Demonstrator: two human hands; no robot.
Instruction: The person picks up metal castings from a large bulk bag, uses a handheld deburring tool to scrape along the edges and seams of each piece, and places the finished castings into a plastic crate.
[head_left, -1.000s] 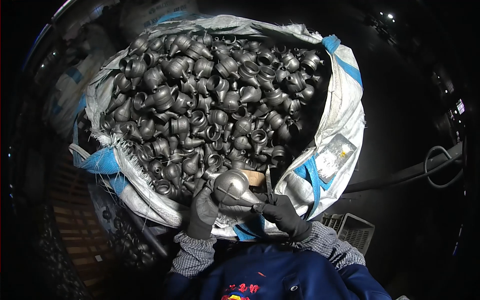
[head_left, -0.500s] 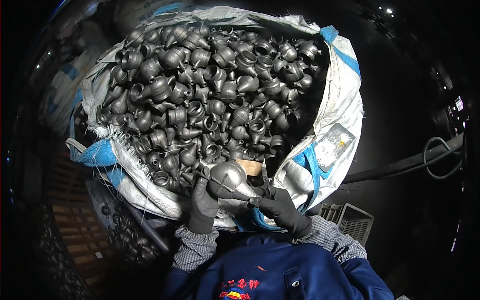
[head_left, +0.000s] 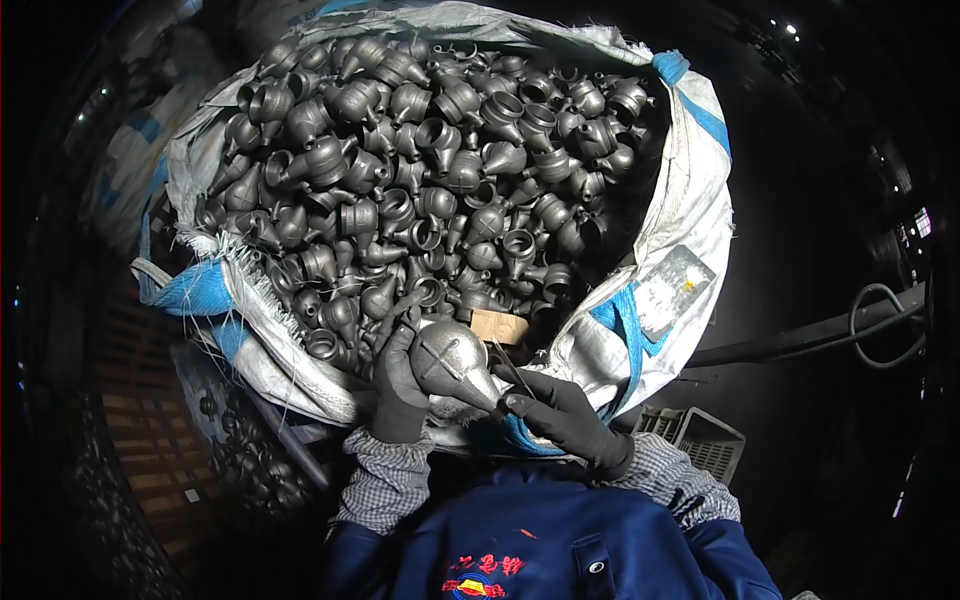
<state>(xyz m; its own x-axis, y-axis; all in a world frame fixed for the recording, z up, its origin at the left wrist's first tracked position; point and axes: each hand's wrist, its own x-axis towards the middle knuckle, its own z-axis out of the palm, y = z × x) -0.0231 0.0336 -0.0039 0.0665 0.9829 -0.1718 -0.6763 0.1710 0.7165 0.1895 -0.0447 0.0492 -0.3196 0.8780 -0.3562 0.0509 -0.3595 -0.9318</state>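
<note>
A bulb-shaped grey metal casting (head_left: pixel 447 360) with a tapering neck is held over the near edge of a big white woven sack (head_left: pixel 672 225). My gloved left hand (head_left: pixel 401 375) is closed around the casting's left side, some fingers reaching up past it. My gloved right hand (head_left: pixel 562 412) grips a narrow, dark, flat tool (head_left: pixel 514 372), perhaps a file, with the thumb close to the neck's end. Whether the tool touches the casting I cannot tell. Many similar castings (head_left: pixel 440 200) fill the sack. A light wooden block (head_left: pixel 499 327) lies just beyond the held casting.
Blue straps (head_left: pixel 195 290) hang at the sack's edges. To the lower right stands a grey slatted plastic crate (head_left: pixel 710 445). A dark bar (head_left: pixel 780 338) with a hoop extends at the right. On the lower left are a wooden pallet (head_left: pixel 150 430) and more castings (head_left: pixel 255 465).
The tool, upright before, now tilts toward the casting's neck. My left fingers have stretched up and the casting has turned slightly, its neck pointing more downward.
</note>
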